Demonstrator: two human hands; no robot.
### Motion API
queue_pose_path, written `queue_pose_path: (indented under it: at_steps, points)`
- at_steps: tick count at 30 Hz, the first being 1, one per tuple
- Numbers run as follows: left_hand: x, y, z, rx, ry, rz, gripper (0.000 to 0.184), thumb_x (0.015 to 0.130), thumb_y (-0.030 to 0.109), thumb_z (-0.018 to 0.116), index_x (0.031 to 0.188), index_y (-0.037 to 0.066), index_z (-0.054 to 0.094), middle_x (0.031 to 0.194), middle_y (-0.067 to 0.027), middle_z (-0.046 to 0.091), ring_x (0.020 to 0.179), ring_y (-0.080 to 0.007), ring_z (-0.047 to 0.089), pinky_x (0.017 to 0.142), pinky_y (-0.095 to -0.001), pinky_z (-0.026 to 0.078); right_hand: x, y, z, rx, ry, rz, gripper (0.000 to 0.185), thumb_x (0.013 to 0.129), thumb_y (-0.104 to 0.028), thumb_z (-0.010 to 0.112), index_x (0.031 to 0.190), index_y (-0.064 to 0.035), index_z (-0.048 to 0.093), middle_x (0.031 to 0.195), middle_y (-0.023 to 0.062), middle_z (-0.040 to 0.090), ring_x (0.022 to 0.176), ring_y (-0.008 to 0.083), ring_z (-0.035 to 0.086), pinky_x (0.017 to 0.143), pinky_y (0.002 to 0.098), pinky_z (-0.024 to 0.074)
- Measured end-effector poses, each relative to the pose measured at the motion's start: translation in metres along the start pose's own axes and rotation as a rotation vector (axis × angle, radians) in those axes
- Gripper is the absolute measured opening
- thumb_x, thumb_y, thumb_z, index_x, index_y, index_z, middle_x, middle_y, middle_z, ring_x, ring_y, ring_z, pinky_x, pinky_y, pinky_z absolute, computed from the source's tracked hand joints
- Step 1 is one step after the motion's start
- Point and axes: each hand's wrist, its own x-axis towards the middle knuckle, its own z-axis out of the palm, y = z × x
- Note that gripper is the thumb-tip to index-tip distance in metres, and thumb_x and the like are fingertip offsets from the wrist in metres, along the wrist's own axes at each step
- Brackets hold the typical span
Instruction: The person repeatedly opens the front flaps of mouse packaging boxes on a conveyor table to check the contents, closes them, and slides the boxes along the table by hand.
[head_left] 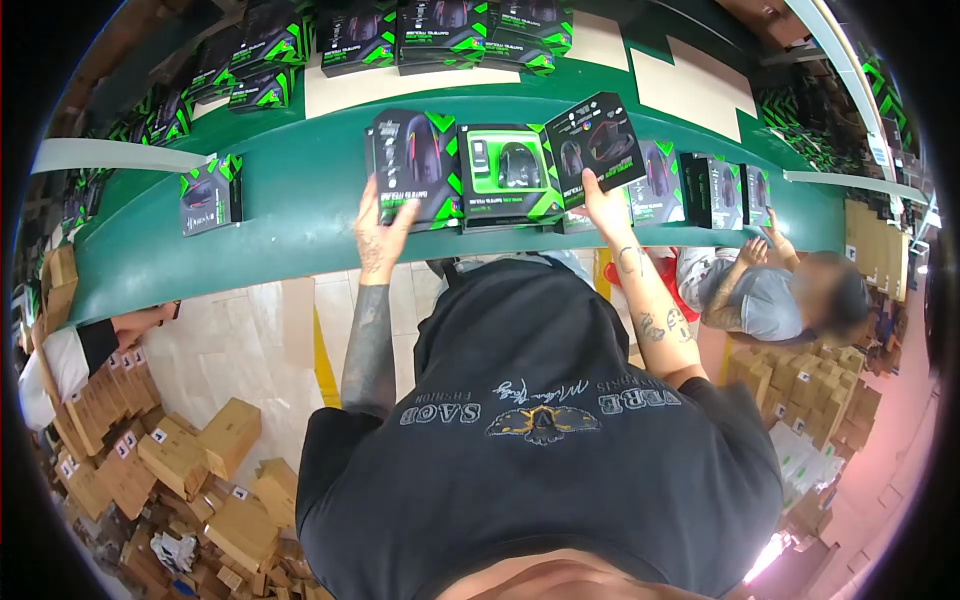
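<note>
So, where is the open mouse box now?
In the head view, the open box is at the green table, just right of the closed box in the left hand.

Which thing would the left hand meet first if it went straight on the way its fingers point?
Most likely the black-and-green mouse packaging that the left hand already touches. Beyond it, the green table seems next, though depth is unclear from one view.

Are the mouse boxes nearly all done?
Closed mouse boxes at the back look done. The left hand grips another closed box; the right hand holds the flap of an open one, its mouse showing. That one looks unfinished; I can't tell how many remain.
</note>
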Motion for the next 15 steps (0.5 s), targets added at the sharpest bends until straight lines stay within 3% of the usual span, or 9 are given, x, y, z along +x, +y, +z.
queue_pose_path:
  at_steps: [2,4,5,6,7,9,10,12,15]
  points:
    - [-0.001,0.024,0.018,0.051,-0.108,0.040,0.063,0.081,0.035,0.077,0.127,-0.004,0.057,0.119,-0.0259,0.063,0.112,-0.0343,0.062,0.096,-0.0396,0.048,-0.004,-0.015,0.001,-0.060,0.022,0.028,0.036,0.096,-0.026,0.058,0.122,-0.0002,0.058,0.098,0.0131,0.068,0.082,0.0187,0.069,0.057,0.0312,0.0587]
    - [-0.001,0.046,0.045,0.070,-0.216,0.034,0.058,0.087,0.032,0.068,0.131,-0.003,0.053,0.094,-0.0238,0.069,0.088,-0.0340,0.070,0.079,-0.0422,0.054,-0.002,-0.021,-0.007,-0.395,-0.094,-0.022,0.039,0.096,-0.027,0.059,0.125,-0.0017,0.057,0.103,0.0146,0.068,0.080,0.0237,0.070,0.063,0.0352,0.0574]
    - [0.003,0.063,0.050,0.261,-0.281,0.027,0.058,0.088,0.030,0.062,0.134,-0.004,0.049,0.083,-0.0209,0.068,0.075,-0.0337,0.069,0.070,-0.0429,0.054,-0.005,-0.026,-0.006,-0.565,-0.160,-0.053,0.040,0.095,-0.028,0.060,0.126,-0.0025,0.056,0.105,0.0154,0.068,0.079,0.0263,0.070,0.066,0.0372,0.0568]
    - [0.010,0.079,0.052,0.454,-0.342,0.011,0.059,0.090,0.028,0.057,0.136,-0.005,0.045,0.072,-0.0180,0.067,0.063,-0.0334,0.068,0.061,-0.0436,0.054,-0.020,-0.039,-0.002,-0.463,-0.182,0.008,0.043,0.095,-0.028,0.060,0.130,-0.0043,0.054,0.118,0.0194,0.064,0.095,0.0363,0.067,0.083,0.0418,0.0518]
    - [0.017,0.085,0.057,0.466,-0.322,0.111,0.062,0.088,0.026,0.055,0.138,-0.008,0.040,0.068,-0.0171,0.066,0.058,-0.0329,0.066,0.056,-0.0438,0.052,-0.019,-0.022,-0.002,-0.464,-0.172,-0.172,0.042,0.095,-0.027,0.060,0.130,-0.0045,0.054,0.122,0.0206,0.062,0.104,0.0380,0.063,0.090,0.0424,0.0486]
    - [0.035,0.107,0.054,0.549,-0.450,0.156,0.069,0.084,0.025,0.053,0.137,-0.016,0.036,0.063,-0.0169,0.063,0.053,-0.0301,0.065,0.053,-0.0428,0.052,-0.023,-0.019,0.001,-0.443,-0.146,-0.182,0.044,0.094,-0.027,0.061,0.129,-0.0021,0.054,0.123,0.0216,0.061,0.106,0.0381,0.062,0.090,0.0422,0.0487]
    - [0.037,0.098,0.062,0.487,-0.294,0.287,0.066,0.086,0.026,0.053,0.136,-0.015,0.039,0.053,-0.0149,0.059,0.046,-0.0314,0.062,0.046,-0.0447,0.048,-0.024,-0.022,0.001,-0.433,-0.147,-0.126,0.045,0.093,-0.028,0.061,0.129,-0.0010,0.053,0.123,0.0222,0.061,0.107,0.0382,0.062,0.090,0.0420,0.0487]
    - [0.042,0.088,0.069,0.536,-0.216,0.368,0.065,0.088,0.027,0.051,0.137,-0.014,0.038,0.058,-0.0192,0.061,0.052,-0.0326,0.064,0.052,-0.0458,0.051,-0.024,-0.042,0.004,-0.369,-0.187,0.139,0.048,0.092,-0.029,0.063,0.128,0.0012,0.053,0.121,0.0224,0.062,0.101,0.0382,0.065,0.086,0.0421,0.0512]
    - [0.048,0.117,0.034,0.412,-0.494,0.063,0.056,0.090,0.029,0.050,0.130,-0.010,0.046,0.068,-0.0213,0.064,0.063,-0.0356,0.066,0.060,-0.0489,0.052,-0.021,-0.037,-0.005,-0.581,-0.191,-0.446,0.030,0.092,-0.026,0.063,0.108,-0.0003,0.064,0.090,0.0161,0.072,0.081,0.0293,0.071,0.072,0.0415,0.0555]
